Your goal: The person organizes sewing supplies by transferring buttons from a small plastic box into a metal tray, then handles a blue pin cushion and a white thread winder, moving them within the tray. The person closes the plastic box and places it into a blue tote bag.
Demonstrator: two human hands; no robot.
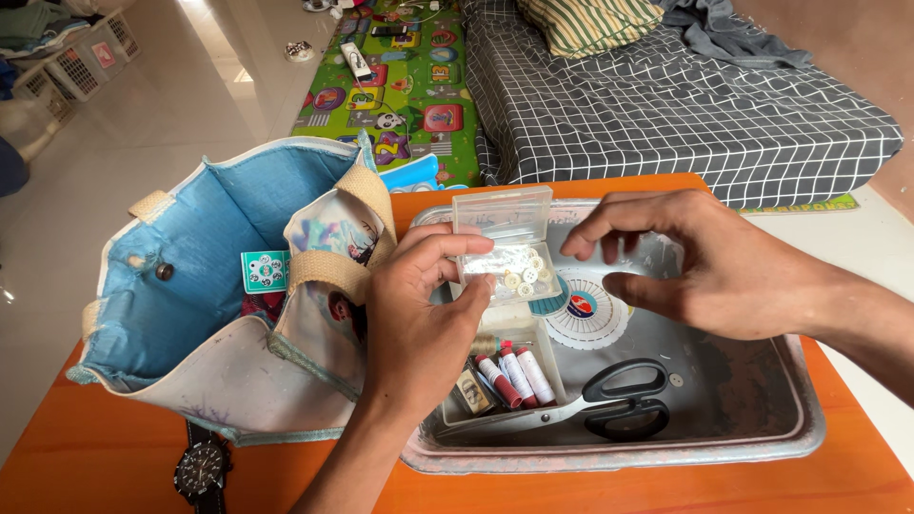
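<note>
My left hand [419, 305] holds a small clear plastic box [505, 249] with its lid up, several white buttons inside. My right hand [705, 262] hovers just right of the box, fingers spread and curled, holding nothing. Both hands are above a metal tray [743, 428]. In the tray lie black-handled scissors [609, 409], a clear box with thread spools [514, 376] and a round needle card [586, 314].
A blue-lined cloth bag [209, 286] stands open on the left of the orange table [666, 485], a button card inside it. A black wristwatch [202, 468] lies at the front left. Behind are a checked mattress [666, 105] and a colourful play mat [400, 76].
</note>
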